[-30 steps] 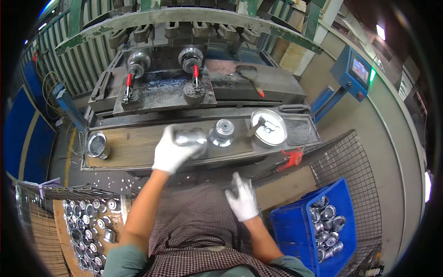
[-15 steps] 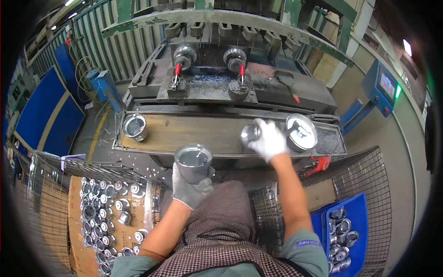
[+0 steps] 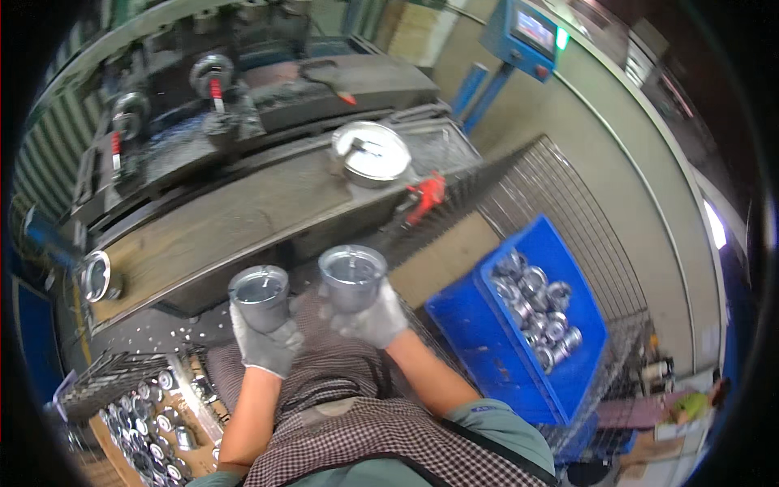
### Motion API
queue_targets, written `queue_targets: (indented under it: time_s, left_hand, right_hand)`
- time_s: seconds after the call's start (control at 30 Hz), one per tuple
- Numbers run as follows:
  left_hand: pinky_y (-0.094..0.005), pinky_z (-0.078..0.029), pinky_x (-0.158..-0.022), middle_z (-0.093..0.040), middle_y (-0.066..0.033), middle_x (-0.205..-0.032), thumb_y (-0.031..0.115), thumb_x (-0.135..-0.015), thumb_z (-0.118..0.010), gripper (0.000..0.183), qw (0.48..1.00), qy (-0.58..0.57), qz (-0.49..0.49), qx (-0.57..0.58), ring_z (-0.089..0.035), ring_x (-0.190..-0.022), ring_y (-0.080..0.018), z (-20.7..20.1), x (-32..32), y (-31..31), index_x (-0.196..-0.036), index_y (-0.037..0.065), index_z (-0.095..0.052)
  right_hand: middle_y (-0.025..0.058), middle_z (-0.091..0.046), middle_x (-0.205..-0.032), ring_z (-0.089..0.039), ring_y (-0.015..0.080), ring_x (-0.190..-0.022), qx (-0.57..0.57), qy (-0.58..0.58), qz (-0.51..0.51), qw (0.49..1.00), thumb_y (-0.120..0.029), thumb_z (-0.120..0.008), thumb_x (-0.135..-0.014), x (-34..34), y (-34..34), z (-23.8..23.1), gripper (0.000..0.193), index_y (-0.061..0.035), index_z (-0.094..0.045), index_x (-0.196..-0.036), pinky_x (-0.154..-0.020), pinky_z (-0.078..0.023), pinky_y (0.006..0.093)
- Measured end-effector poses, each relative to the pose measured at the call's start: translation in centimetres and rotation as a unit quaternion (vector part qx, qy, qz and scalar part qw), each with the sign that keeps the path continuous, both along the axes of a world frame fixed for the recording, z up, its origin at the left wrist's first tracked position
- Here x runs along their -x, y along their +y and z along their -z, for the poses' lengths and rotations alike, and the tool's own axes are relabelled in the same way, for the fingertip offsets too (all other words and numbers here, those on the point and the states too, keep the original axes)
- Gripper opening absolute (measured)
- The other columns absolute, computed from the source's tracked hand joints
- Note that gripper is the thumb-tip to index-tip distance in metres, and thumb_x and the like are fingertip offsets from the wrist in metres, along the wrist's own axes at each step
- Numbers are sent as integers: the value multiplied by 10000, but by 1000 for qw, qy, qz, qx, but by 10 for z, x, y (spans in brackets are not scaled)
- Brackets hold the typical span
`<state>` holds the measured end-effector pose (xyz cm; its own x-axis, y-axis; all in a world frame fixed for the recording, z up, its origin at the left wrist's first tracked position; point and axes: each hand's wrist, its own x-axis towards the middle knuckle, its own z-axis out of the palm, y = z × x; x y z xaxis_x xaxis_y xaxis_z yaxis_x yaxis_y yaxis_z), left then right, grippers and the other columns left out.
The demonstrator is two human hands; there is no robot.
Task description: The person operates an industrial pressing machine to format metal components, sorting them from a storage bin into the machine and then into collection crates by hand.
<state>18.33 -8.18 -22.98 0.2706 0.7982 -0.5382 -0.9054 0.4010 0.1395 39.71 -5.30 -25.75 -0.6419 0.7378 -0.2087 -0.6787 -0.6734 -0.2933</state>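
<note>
My left hand [image 3: 268, 347], in a light glove, is closed round a grey metal cup [image 3: 261, 302] with a flared rim, held upright before my lap. Beside it, my gloved right hand [image 3: 375, 318] grips a second metal cup [image 3: 352, 280] of the same shape, also rim up. The two cups are close together but apart. A third metal cup [image 3: 98, 276] stands at the left end of the wooden-topped bench [image 3: 227, 207]. Toward the bench's right end sits a round metal pan [image 3: 372, 152] with white contents and a dark tool in it.
To my right, a blue bin [image 3: 454, 349] with several shiny metal parts stands in a wire cage [image 3: 568, 183]. A red air gun [image 3: 427, 195] hangs near the bench corner. More parts lie on cardboard at lower left. Red-handled clamps [image 3: 216, 96] and a control box [image 3: 523, 36] stand beyond.
My view has swung to the right. My right hand has come from the bench to my lap, bringing its metal cup beside the left one; my left hand still holds its cup.
</note>
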Motion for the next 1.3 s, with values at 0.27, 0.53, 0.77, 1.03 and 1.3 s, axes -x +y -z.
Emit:
queue_targets:
  time_s: [0.27, 0.53, 0.77, 1.03, 1.3]
  left_hand:
    - [-241, -288, -341, -679, -108, -921, 735, -858, -407, 716, 987, 122, 35, 99, -379, -374, -105, 40, -28, -5, -1208, 128, -553]
    - [-245, -314, -362, -678, -117, -929, 741, -848, -422, 710, 985, 114, 113, 65, -430, -422, -114, 54, -43, -1, -1178, 125, -552]
    - [-249, -367, -359, -679, -104, -875, 750, -846, -405, 714, 980, 123, 146, 57, -496, -445, -137, 58, -47, 2, -1118, 116, -590]
    - [-249, -371, -336, -680, -107, -872, 727, -853, -436, 688, 975, 152, 147, 74, -499, -421, -141, 57, -51, 1, -1135, 119, -593]
    - [-281, -555, -543, -642, -66, -1110, 605, -939, -440, 574, 940, 74, 310, -123, -660, -787, -170, 22, -109, 6, -1253, 131, -518]
  right_hand:
    - [70, -605, -1187, -623, 211, -959, -33, -188, 73, 979, -394, -380, -970, -36, -14, 1, 462, -58, -527, -1251, -770, -529, 385]
    - [166, -678, -985, -658, 339, -820, -221, -917, 189, 274, -245, -807, -626, -214, -78, -62, 416, -26, -688, -960, -738, -537, 389]
    - [163, -659, -1136, -624, 261, -990, 336, -744, 480, 320, -421, -575, -863, -390, -192, -38, 492, -9, -666, -1115, -845, -492, 343]
    - [222, -605, -1238, -598, 333, -1155, 447, -873, 72, 181, -230, -477, -894, -431, -242, -17, 353, -59, -684, -1124, -909, -498, 421]
    - [264, -463, -1364, -455, 422, -1254, -520, -730, 74, 436, -386, -777, -719, -149, -97, -101, 627, -62, -583, -1219, -1063, -362, 488]
